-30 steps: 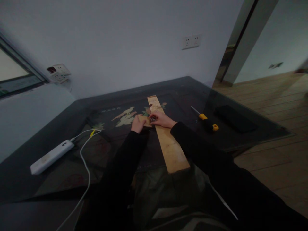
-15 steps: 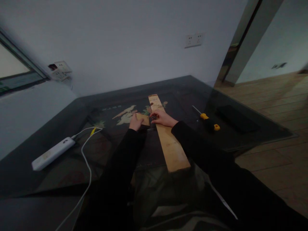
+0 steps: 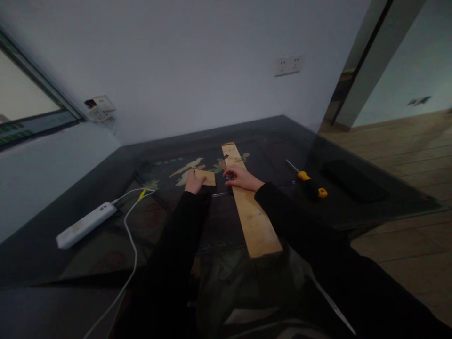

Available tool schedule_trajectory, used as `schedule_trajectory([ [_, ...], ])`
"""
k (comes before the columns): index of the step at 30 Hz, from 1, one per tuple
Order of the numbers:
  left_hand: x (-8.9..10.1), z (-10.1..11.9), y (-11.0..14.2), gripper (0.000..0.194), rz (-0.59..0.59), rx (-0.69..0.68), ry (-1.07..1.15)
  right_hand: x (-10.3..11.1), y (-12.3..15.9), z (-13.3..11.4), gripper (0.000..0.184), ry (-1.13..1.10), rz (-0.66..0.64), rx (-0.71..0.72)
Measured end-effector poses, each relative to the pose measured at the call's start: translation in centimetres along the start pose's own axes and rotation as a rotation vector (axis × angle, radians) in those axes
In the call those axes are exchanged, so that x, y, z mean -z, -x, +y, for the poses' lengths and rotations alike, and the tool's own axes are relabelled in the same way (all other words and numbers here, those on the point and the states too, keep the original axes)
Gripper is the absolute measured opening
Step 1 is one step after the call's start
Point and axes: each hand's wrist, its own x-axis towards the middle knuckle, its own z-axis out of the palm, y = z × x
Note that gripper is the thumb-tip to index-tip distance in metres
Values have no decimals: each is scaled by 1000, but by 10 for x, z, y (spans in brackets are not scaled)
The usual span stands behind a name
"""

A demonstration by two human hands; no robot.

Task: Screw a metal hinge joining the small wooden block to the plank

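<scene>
My left hand [image 3: 194,182] grips a small flat piece of wood [image 3: 208,178], thumb on top, just above the dark table. My right hand [image 3: 240,178] rests across a long wooden board [image 3: 254,219], fingers curled around a cluster of small shiny dark pieces [image 3: 231,176] that look like metal, too small to name for certain. A gap separates the small wood piece from my right fingertips. The board lies lengthwise, its near end at the table's front edge.
A screwdriver [image 3: 306,180] with a yellow and black handle lies to the right, beside a flat black object [image 3: 353,180]. On the left are a white power strip [image 3: 86,225] and its white cable [image 3: 131,240]. The dark table [image 3: 169,212] meets the wall behind.
My left hand has moved left with the small wood piece, widening the gap to my right hand. My right hand stays over the board, and the whole view has shifted slightly.
</scene>
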Motion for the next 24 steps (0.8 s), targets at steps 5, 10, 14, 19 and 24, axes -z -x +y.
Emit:
schedule_trajectory([
  [5,55,-23,-11,48,182,102,-146,0,-1,1,33,17,6,25],
  [10,92,-47,-19,52,283,158,-278,0,-1,-1,33,22,-11,34],
  [14,96,-51,-19,57,246,202,-356,-1,-2,1,35,31,-5,36],
  [19,88,-46,-11,48,272,181,-571,-1,-2,3,34,17,9,42],
  [24,85,-48,-6,40,115,126,-712,0,-1,1,34,38,2,44],
])
